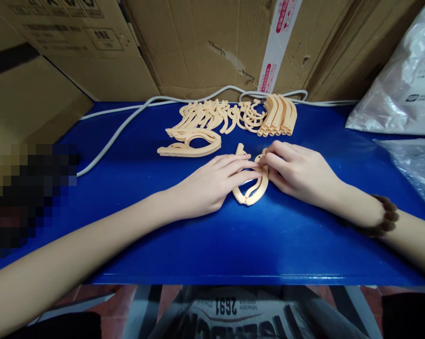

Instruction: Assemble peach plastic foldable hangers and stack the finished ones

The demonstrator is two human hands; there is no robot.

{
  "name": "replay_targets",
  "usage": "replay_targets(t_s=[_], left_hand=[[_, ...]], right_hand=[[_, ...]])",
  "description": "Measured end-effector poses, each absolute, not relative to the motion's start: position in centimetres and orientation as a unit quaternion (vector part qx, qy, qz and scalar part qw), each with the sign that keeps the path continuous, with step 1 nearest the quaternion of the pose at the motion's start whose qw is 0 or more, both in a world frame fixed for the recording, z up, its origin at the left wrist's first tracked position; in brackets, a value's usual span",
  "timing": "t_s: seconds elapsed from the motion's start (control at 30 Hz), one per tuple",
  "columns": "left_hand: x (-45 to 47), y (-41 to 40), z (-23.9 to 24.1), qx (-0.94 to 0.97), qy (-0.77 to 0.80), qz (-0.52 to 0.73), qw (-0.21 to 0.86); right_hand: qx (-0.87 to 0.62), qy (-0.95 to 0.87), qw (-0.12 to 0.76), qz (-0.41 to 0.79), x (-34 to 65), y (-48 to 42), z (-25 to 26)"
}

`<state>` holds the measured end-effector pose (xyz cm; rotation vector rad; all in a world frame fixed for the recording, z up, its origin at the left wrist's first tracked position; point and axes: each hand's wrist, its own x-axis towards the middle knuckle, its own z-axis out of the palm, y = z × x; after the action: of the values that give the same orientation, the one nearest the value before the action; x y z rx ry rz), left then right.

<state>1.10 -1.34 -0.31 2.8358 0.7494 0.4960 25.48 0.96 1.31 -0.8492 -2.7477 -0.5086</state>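
Observation:
A peach plastic hanger piece [252, 192] lies on the blue table [198, 245] at its middle. My left hand [212, 184] rests over its left side, fingers pressed together on it. My right hand [297, 172] pinches its upper right end, fingers closed; a dark bead bracelet [385, 219] is on that wrist. Part of the piece is hidden under both hands.
Behind the hands lie several more peach hanger pieces: a stacked pair [191, 143], a loose spread [215, 115] and a tight bundle [278, 115]. A white cable [120, 129] runs along the back. Cardboard boxes [205, 42] wall the rear; plastic bags [403, 80] sit right.

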Motion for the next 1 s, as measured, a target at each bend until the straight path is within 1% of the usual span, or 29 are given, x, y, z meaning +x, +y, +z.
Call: replay_targets(t_s=[0.17, 0.33, 0.53, 0.83, 1.0], left_hand=[[0.9, -1.3, 0.1, 0.955, 0.226, 0.158, 0.11], [1.0, -1.8, 0.3, 0.95, 0.232, 0.158, 0.136], [1.3, -2.2, 0.3, 0.949, 0.242, 0.149, 0.138], [1.3, -2.3, 0.4, 0.954, 0.251, 0.136, 0.091], [1.4, -2.3, 0.4, 0.953, 0.245, 0.157, 0.083]], right_hand=[[-0.252, -0.944, 0.095, -0.19, 25.7, 0.9, 1.5], [-0.244, -0.947, 0.116, -0.171, 25.6, 1.0, 1.4], [-0.242, -0.944, 0.117, -0.19, 25.5, 1.1, 1.2], [-0.263, -0.941, 0.111, -0.18, 25.4, 1.1, 1.4], [-0.264, -0.945, 0.109, -0.158, 25.3, 1.1, 1.4]])
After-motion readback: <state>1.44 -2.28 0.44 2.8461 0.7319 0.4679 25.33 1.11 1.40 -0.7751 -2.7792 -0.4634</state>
